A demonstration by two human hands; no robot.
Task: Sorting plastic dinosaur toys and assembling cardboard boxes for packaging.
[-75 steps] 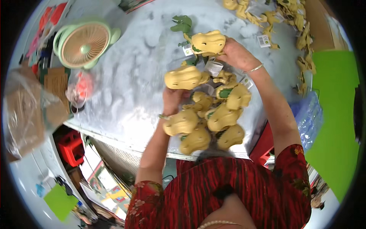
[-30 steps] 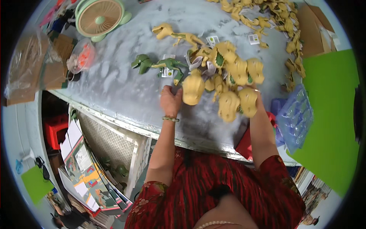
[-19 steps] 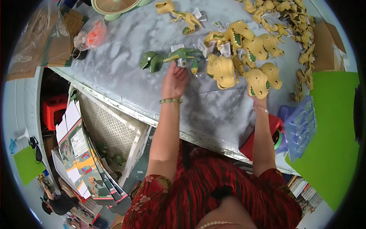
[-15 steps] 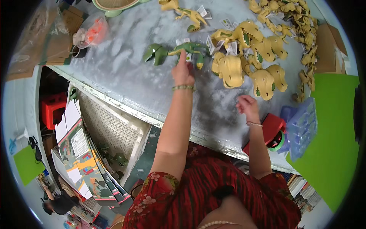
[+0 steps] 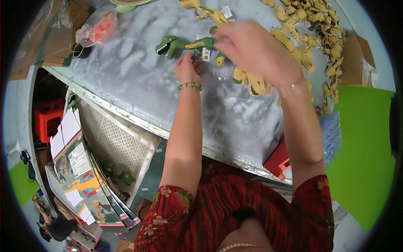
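A green toy dinosaur point(image 5: 176, 43) with a yellow patch on its body lies on the table, its jaws apart and facing left. Against the underside of its neck, my left hand point(image 5: 188, 69) is closed, fingers curled at a small front limb. My right hand point(image 5: 258, 52), smeared by motion, reaches across to the toy's tail end; whether it touches the toy I cannot tell. A white tag point(image 5: 206, 54) shows beside the green body. Yellow toy dinosaurs point(image 5: 259, 85) lie beneath my right hand and forearm, partly hidden by them.
More yellow dinosaur toys point(image 5: 310, 14) are heaped at the far right, next to a cardboard box point(image 5: 354, 61). A clear container with orange pieces point(image 5: 102, 29) stands at the far left. Below the table edge are a white perforated crate point(image 5: 111, 130), printed cardboard sheets point(image 5: 88, 180) and a red stool point(image 5: 48, 119).
My left hand has moved left from the toy's body to its neck and curled its pointing finger. My right hand has swung up and inward over the yellow toys. The green toy's head has turned.
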